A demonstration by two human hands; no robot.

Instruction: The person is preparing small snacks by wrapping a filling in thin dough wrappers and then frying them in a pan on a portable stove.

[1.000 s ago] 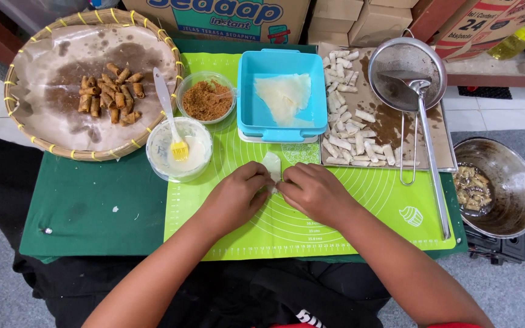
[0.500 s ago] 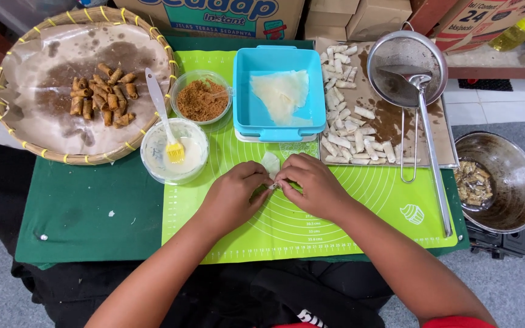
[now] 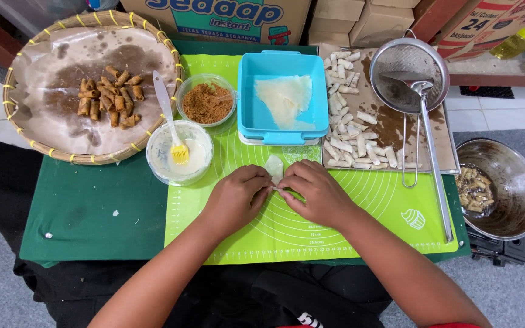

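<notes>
Pale wrappers (image 3: 285, 97) in blue tub (image 3: 247, 91)

Two hands, left (image 3: 233, 197) and right (image 3: 317, 193), over one pale wrapper (image 3: 274, 167) on one green mat (image 3: 360, 225). Two round clear bowls, one of brown filling (image 3: 206, 101) and one of white paste (image 3: 179, 152) with one brush (image 3: 171, 124); one blue tub (image 3: 284, 98), one woven tray (image 3: 92, 85), one skimmer (image 3: 409, 74), one wok (image 3: 508, 185). Fried rolls (image 3: 107, 97) roughly fifteen, uncooked rolls (image 3: 350, 121) too many and too crowded for an exact count.
</notes>
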